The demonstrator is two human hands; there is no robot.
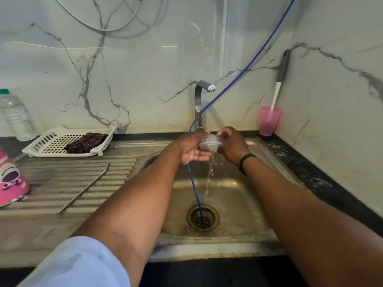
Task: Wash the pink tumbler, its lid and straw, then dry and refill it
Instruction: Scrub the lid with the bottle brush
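Over the sink (238, 206) both hands hold the clear lid (211, 143) under running water — left hand (191, 149) cupped beneath with fingers loosely extended, right hand (233, 146) gripping its rim — while straw (84, 188) and pink tumbler (11, 179) rest on the drainboard to the left.

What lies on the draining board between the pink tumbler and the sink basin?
In the head view, a metal straw lies slanted on the ribbed draining board, between the pink tumbler at the left edge and the sink basin.
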